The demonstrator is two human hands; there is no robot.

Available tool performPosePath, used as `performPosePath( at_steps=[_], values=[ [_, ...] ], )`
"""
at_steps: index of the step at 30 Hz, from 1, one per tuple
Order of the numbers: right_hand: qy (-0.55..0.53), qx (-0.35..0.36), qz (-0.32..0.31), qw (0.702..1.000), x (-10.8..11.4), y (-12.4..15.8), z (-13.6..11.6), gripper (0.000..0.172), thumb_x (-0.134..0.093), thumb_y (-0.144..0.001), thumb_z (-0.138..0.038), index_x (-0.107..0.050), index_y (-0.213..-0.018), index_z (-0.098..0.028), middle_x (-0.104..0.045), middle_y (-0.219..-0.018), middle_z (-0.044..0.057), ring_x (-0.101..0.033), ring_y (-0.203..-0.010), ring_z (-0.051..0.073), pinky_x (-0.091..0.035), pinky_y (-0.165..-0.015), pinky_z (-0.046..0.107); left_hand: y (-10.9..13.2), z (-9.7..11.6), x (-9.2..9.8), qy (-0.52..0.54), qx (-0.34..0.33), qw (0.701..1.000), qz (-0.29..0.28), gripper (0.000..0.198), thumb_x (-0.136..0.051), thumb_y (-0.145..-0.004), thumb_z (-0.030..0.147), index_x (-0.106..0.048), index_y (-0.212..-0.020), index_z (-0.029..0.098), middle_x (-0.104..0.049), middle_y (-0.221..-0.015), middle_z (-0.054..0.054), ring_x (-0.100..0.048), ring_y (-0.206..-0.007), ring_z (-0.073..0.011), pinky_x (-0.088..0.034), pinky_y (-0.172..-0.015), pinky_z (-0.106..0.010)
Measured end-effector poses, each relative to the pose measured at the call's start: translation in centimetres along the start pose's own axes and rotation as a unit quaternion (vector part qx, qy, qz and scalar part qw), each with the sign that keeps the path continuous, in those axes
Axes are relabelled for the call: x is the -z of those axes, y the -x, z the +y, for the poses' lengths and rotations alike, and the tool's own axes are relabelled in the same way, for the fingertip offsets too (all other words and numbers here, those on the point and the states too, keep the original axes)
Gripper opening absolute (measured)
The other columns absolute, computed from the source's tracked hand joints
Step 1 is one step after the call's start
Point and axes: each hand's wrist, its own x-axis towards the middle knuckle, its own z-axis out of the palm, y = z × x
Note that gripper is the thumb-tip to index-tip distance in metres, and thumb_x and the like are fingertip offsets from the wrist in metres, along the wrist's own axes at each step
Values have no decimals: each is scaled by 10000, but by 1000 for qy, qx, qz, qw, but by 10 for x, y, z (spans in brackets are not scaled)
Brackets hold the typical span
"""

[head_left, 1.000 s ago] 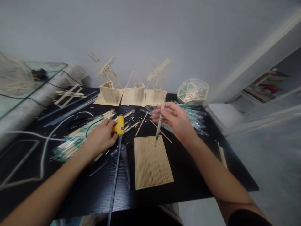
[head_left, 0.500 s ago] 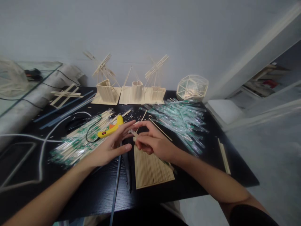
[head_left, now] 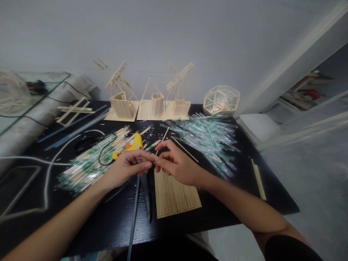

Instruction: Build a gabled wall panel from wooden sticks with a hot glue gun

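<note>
Pale wood is showing between the two hands: the right hand [head_left: 178,163] is holding a slim pale wooden stick [head_left: 153,156] in a narrow pinch, above the far edge of a flat, rectangular, light-brown slatted wooden board [head_left: 178,201]. The left hand [head_left: 132,165] is curling its fingers narrowly around the stick's near end; whether its grip is closing on the stick I cannot tell. Beyond that hand, a yellow hot-glue gun [head_left: 135,142] is lying just beside a heap of clear-and-green wrapped sticks [head_left: 87,168]. A long grey-blue rod [head_left: 133,221] is running toward the front edge of the black wood-grained counter [head_left: 108,223], and a dark tool handle [head_left: 147,203] is lying between rod and board. Rightward, black surface is stretching from the board's right edge, under the forearm, to narrow pale wooden strips [head_left: 259,180] near the counter's right edge. Pale wooden models [head_left: 123,107] are lining the rear edge.
</note>
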Motion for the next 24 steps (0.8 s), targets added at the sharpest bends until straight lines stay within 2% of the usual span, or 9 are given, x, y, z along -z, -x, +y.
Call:
performPosePath(
  at_steps=[4, 10, 19, 24],
  values=[
    [67, 32, 13, 997, 1, 1, 4, 246, -602, -956, -278, -436, -1134, -242, -678, -765, -23, -544, -631, 136, -393, -600, 276, -1, 1, 2, 4, -22, 998, 54, 290, -836, -811, 426, -768, -909, 162, -652, -625, 11, -499, -482, -72, -393, -468, -179],
    [80, 44, 10, 996, 2, -1, 5, 235, -581, -955, -266, -446, -1145, -232, -697, -787, -11, -590, -683, 157, -424, -658, 308, 0, 6, -1, -16, -24, 997, 69, 295, -811, -844, 447, -750, -796, 163, -620, -612, 9, -502, -490, -71, -384, -482, -180],
    [-11, -19, -25, 999, 7, -4, -4, 171, -565, -897, -181, -476, -1035, -231, -656, -685, -42, -395, -508, 94, -302, -512, 244, 3, 1, 8, -40, -60, 994, 77, 261, -780, -889, 432, -760, -863, 173, -660, -680, -5, -551, -552, -92, -438, -530, -197],
    [-27, -30, -38, 998, 9, -6, -3, 148, -568, -903, -176, -474, -1003, -231, -667, -683, -36, -382, -492, 86, -290, -488, 236, 2, 4, 7, -55, -73, 991, 95, 266, -782, -887, 431, -758, -852, 168, -655, -682, -6, -545, -557, -92, -429, -532, -201]
  ],
)
